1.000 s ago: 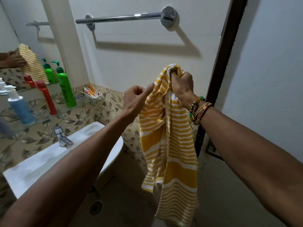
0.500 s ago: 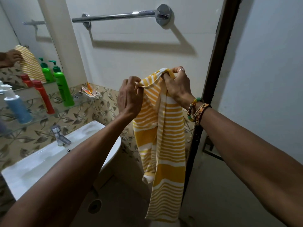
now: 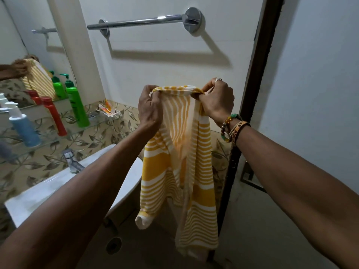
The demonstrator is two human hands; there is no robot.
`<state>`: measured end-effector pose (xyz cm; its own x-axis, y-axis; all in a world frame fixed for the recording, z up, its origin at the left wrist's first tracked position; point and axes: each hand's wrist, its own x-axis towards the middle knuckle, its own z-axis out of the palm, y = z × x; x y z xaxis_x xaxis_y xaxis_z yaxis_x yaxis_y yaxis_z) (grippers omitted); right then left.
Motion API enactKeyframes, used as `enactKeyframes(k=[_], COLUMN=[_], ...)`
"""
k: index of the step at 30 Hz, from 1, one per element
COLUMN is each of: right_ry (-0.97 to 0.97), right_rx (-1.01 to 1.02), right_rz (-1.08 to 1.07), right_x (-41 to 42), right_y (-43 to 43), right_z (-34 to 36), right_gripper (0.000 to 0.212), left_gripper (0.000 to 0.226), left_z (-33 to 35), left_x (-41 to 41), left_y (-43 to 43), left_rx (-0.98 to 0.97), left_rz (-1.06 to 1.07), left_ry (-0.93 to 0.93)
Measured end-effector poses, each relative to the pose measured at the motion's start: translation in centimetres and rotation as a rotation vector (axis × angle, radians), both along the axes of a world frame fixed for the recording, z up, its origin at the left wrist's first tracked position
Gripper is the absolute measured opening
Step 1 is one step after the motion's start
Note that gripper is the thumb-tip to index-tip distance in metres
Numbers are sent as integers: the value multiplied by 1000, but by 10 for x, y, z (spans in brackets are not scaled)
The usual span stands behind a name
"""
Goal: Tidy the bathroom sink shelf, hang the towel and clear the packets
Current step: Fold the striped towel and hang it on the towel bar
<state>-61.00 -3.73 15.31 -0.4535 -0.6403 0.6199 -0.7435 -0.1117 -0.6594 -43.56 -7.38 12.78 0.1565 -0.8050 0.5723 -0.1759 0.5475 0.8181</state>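
the towel (image 3: 182, 152) at the centre is yellow with white stripes, some thin and some broad. at the left, a green bottle (image 3: 75, 105), a red bottle (image 3: 55, 119) and a blue bottle (image 3: 24, 131) with a white pump show against beige tiles (image 3: 101, 136) printed with brown leaves. the sink (image 3: 38, 191) at lower left is white, the towel bar (image 3: 136, 22) at the top silver.

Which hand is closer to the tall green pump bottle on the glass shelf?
Left. The left hand grips the yellow striped towel right of the tall green pump bottle; the right hand grips it farther right, by the dark door frame.
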Motion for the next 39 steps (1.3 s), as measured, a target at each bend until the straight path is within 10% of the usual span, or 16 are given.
enactKeyframes(k=[18,23,28,39], right_ry=[84,-189,-415,-708], right_rx=[199,168,-105,-465], right_rz=[445,582,196,93], right_x=[19,14,11,34], right_y=[-7,-6,-8,-1], right_z=[-24,-26,-22,2], right_gripper=[21,15,7,1], left_gripper=[18,27,16,16], left_z=[39,37,24,2], left_x=[-23,-9,6,9], left_y=[26,22,15,-11], left_rx=[11,73,-5,258], left_rz=[-244,-231,-30,328], left_ry=[223,217,-121,-455])
